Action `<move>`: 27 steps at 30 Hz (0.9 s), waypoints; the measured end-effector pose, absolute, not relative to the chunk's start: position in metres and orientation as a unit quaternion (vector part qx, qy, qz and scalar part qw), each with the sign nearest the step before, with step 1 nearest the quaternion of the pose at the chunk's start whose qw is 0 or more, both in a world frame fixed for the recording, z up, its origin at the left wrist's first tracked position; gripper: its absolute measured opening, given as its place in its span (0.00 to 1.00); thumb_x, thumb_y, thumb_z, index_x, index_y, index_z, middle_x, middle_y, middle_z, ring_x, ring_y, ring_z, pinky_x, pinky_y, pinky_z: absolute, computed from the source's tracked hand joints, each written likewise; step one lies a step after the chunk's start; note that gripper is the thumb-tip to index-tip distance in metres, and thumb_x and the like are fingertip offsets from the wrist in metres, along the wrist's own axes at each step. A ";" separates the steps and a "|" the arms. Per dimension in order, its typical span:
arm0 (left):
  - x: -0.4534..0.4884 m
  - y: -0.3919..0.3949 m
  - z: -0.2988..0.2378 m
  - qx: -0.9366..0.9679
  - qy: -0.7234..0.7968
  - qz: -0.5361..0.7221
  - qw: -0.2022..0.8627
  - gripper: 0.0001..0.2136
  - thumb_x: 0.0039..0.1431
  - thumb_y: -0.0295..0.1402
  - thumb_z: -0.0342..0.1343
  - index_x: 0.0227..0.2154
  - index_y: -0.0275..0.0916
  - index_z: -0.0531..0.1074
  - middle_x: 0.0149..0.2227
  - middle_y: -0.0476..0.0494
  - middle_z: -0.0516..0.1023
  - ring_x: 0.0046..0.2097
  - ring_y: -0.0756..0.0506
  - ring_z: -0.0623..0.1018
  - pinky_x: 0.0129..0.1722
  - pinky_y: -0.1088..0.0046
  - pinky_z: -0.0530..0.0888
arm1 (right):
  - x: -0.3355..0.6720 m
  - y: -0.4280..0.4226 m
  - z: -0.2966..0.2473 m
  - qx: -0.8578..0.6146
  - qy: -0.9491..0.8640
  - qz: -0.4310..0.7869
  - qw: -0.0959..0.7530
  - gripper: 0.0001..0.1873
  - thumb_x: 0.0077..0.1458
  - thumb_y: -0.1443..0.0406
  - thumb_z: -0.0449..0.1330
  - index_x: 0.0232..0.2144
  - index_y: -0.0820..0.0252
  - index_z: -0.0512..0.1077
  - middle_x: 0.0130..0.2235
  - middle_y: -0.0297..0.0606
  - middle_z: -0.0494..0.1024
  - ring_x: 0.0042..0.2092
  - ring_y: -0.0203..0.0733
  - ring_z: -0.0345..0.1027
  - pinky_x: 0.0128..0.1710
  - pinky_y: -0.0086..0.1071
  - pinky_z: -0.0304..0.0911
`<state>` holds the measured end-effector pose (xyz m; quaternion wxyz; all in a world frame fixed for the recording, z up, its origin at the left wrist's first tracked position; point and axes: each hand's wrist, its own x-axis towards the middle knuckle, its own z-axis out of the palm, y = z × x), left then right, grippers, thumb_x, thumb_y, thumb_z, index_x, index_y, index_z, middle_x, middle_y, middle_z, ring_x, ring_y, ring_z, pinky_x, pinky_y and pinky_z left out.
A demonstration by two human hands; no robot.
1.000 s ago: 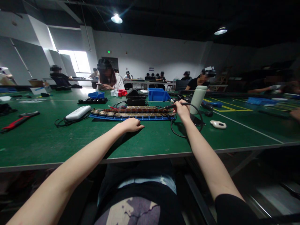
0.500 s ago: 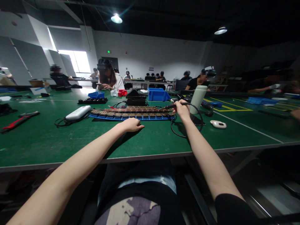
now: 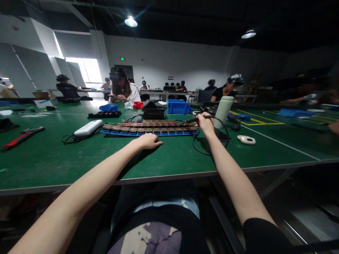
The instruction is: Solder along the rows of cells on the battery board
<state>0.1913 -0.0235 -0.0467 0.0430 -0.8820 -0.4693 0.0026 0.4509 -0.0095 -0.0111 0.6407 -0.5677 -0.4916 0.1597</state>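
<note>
My right hand (image 3: 205, 123) is closed round the dark handle of what looks like a soldering iron (image 3: 191, 120), its tip pointing left over the right end of a long strip assembly. A black cable (image 3: 228, 135) loops from the tool past my wrist. The assembly has rows of copper-coloured rods or wires (image 3: 127, 126) above a blue slotted base (image 3: 174, 133). Against its front edge my left hand (image 3: 149, 141) rests low on the table, fingers curled in and partly hidden. Whether anything is under those fingers does not show.
A white device (image 3: 88, 127) with a cord lies left of the assembly, a black box (image 3: 153, 111) behind it. On the right stand a pale green bottle (image 3: 224, 111) and a white oval gadget (image 3: 246, 140). Red-handled pliers (image 3: 22, 137) lie far left. Several people sit beyond.
</note>
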 end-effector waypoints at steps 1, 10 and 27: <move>0.191 -0.023 -0.047 -0.882 -0.469 0.002 0.043 0.24 0.61 0.48 0.41 0.28 0.36 0.75 0.31 0.36 0.78 0.33 0.42 0.77 0.28 0.72 0.64 | 0.451 -0.009 -0.011 -0.567 -0.492 0.160 0.641 0.08 0.45 0.67 0.55 0.17 0.59 0.61 0.13 0.27 0.68 0.17 0.32 0.64 0.15 0.21 0.57; 0.192 -0.026 -0.045 -0.882 -0.470 -0.003 0.033 0.23 0.61 0.48 0.41 0.28 0.36 0.74 0.30 0.37 0.78 0.32 0.42 0.77 0.28 0.72 0.64 | 0.453 -0.006 -0.014 -0.560 -0.500 0.150 0.643 0.08 0.44 0.66 0.55 0.17 0.59 0.61 0.13 0.27 0.67 0.17 0.32 0.64 0.16 0.21 0.58; 0.191 -0.026 -0.045 -0.879 -0.476 -0.002 0.025 0.24 0.61 0.49 0.41 0.29 0.36 0.75 0.32 0.36 0.78 0.34 0.42 0.77 0.32 0.72 0.66 | 0.450 -0.010 -0.011 -0.544 -0.502 0.142 0.657 0.08 0.45 0.65 0.54 0.17 0.57 0.60 0.13 0.26 0.66 0.17 0.34 0.63 0.19 0.26 0.59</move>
